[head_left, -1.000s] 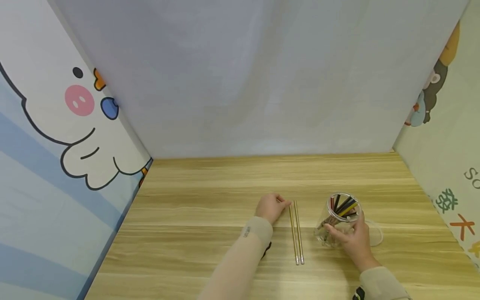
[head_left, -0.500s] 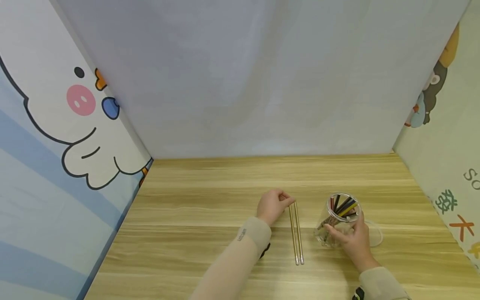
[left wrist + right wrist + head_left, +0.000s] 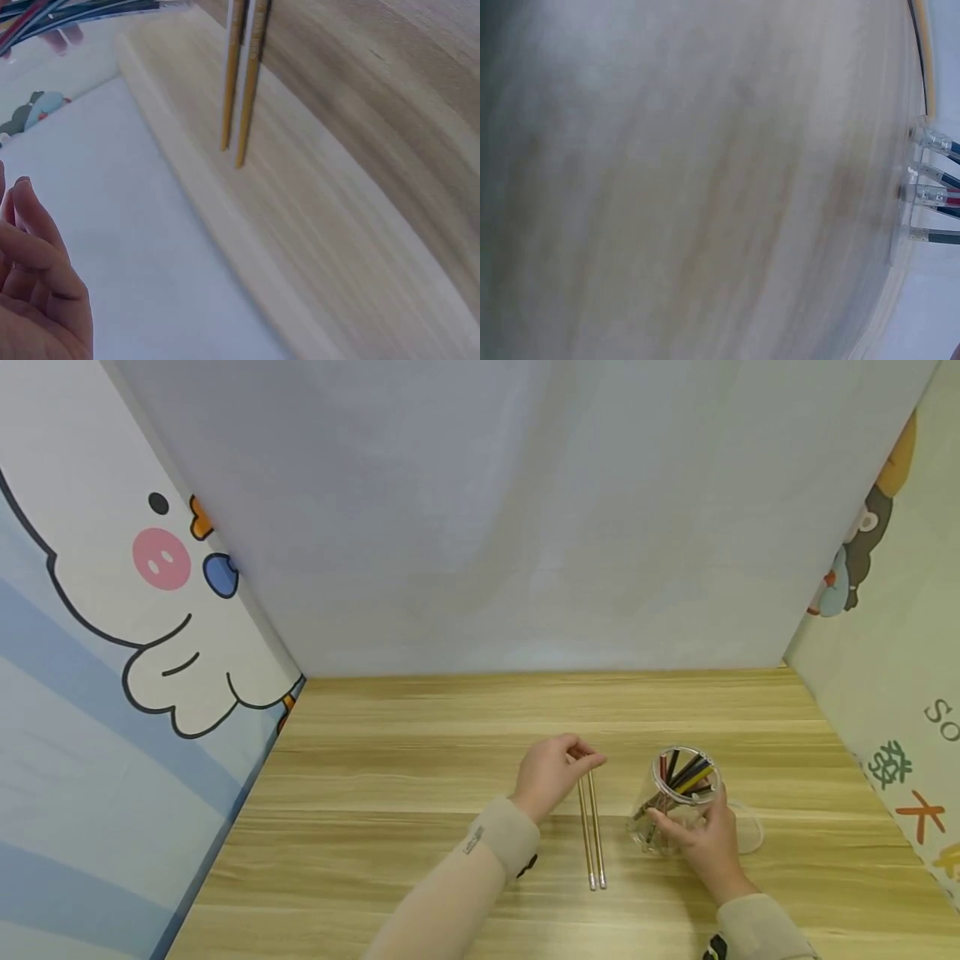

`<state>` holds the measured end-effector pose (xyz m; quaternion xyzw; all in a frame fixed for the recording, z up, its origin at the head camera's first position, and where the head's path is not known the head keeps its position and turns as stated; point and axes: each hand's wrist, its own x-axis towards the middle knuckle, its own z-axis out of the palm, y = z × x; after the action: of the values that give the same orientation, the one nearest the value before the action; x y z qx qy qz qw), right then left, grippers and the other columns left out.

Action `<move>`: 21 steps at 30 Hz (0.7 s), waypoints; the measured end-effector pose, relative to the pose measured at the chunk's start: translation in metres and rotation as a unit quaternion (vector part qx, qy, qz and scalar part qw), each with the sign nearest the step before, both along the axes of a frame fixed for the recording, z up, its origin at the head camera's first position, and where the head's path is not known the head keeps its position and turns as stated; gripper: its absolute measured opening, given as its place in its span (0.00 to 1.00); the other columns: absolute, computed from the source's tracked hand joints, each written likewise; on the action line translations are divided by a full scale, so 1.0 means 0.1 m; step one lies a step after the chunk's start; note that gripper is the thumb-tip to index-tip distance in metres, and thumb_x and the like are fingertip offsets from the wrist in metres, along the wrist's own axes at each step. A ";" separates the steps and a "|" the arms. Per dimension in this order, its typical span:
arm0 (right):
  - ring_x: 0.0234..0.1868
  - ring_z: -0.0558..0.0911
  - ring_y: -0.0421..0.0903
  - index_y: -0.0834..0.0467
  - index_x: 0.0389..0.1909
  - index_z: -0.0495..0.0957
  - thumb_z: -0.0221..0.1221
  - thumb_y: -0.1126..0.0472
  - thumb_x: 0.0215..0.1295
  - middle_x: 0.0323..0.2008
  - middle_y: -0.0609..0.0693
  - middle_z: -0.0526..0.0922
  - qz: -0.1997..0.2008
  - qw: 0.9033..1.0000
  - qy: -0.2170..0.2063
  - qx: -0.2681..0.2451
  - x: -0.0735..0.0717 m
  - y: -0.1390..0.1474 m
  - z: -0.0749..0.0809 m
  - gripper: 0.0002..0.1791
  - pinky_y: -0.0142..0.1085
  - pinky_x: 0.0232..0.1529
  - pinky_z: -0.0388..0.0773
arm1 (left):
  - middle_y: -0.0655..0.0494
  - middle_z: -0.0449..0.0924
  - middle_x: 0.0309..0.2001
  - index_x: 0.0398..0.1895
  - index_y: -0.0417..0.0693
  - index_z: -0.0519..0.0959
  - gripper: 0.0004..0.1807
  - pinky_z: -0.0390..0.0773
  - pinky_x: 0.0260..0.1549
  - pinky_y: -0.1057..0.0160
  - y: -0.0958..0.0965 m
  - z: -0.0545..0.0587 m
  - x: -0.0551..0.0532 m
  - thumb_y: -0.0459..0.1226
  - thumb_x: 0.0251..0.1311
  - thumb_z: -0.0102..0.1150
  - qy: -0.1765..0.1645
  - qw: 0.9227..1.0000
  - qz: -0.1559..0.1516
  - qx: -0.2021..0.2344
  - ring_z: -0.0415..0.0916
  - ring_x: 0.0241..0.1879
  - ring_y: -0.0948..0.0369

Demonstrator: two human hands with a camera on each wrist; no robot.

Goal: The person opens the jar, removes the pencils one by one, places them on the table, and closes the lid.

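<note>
Two gold-coloured pencils (image 3: 592,835) lie side by side on the table, silvery eraser ends towards the person. My left hand (image 3: 549,775) is over their far ends in the head view, thumb and fingers bent. In the left wrist view that hand (image 3: 45,289) shows nothing in its loosely bent fingers, and the pencils (image 3: 241,97) appear apart from it. My right hand (image 3: 708,847) grips a clear cup (image 3: 649,797) from its near right side. Several dark, red and yellow pencils (image 3: 688,774) lean inside it; pencil ends (image 3: 930,195) show at the right wrist view's edge.
A white ring-shaped object (image 3: 759,835) is on the table just right of the cup. The wooden table (image 3: 390,760) meets a pale back wall (image 3: 480,568). Printed cartoon panels stand at the left (image 3: 82,610) and right (image 3: 900,677).
My left hand has moved right and slightly away from the person, across the pencils' far ends. The right hand and cup have stayed in place; the two pencils have hardly moved.
</note>
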<state>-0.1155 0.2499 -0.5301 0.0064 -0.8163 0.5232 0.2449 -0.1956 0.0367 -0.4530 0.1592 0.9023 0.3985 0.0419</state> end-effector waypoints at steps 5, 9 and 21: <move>0.48 0.73 0.19 0.68 0.64 0.62 0.72 0.77 0.41 0.46 0.18 0.73 0.002 1.000 0.008 -0.007 0.00 -0.01 0.01 0.46 0.12 0.53 0.64 | 0.63 0.86 0.37 0.39 0.55 0.84 0.14 0.74 0.26 0.74 0.03 0.12 0.07 0.53 0.64 0.61 0.024 0.999 -0.029 0.014 0.73 0.26 0.74; 0.48 0.73 0.19 0.69 0.63 0.62 0.72 0.77 0.40 0.46 0.18 0.73 0.000 1.000 0.008 -0.009 0.00 -0.01 0.01 0.45 0.13 0.53 0.65 | 0.62 0.86 0.39 0.41 0.53 0.84 0.15 0.74 0.25 0.77 0.05 0.21 0.13 0.52 0.64 0.61 0.054 0.997 -0.046 0.023 0.72 0.24 0.75; 0.49 0.72 0.19 0.69 0.64 0.60 0.72 0.76 0.43 0.46 0.17 0.72 -0.002 1.000 -0.015 -0.007 0.00 0.00 -0.02 0.45 0.13 0.54 0.63 | 0.64 0.85 0.38 0.41 0.53 0.85 0.14 0.68 0.25 0.85 0.16 0.41 0.32 0.50 0.63 0.64 0.181 0.978 -0.099 0.017 0.67 0.23 0.78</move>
<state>-0.1153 0.2502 -0.5319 -0.0045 -0.8162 0.5282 0.2339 -0.1639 0.0529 -0.4125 0.3179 0.8677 0.3724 -0.0858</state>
